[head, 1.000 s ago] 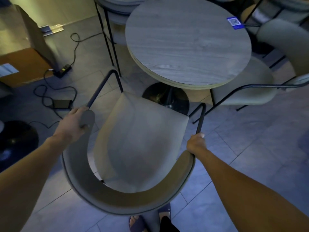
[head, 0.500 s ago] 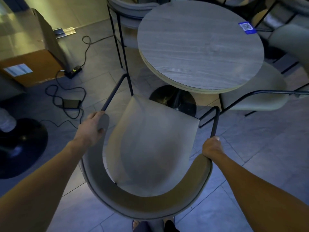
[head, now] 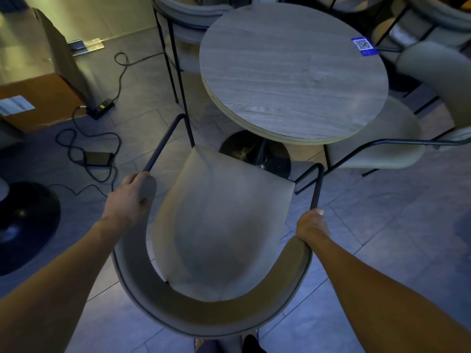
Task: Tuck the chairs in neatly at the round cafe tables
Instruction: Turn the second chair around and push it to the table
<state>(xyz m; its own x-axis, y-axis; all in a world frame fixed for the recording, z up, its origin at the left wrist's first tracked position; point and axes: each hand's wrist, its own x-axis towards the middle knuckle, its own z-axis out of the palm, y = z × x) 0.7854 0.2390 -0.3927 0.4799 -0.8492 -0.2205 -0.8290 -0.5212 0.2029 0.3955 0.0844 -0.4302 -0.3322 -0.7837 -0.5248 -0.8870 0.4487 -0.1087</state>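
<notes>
A grey upholstered armchair [head: 224, 225] with a curved backrest and black metal arms stands right in front of me, its seat facing a round wooden table [head: 293, 72]. The seat's front edge sits near the table's black pedestal base [head: 254, 151], just short of the tabletop rim. My left hand [head: 130, 197] grips the left end of the backrest where the black arm rail joins it. My right hand [head: 311, 225] holds the right end at the foot of the right rail.
A second chair [head: 377, 146] is at the table's right and a third [head: 188, 14] behind it on the left. Cables, a power strip [head: 100, 109] and a power adapter [head: 98, 157] lie on the tiled floor at left, beside a cardboard box [head: 38, 100] and another table base [head: 23, 225].
The table and floor have shifted right in view and look nearer. The chair's front edge is closer to the pedestal base. Both hands keep the same grip.
</notes>
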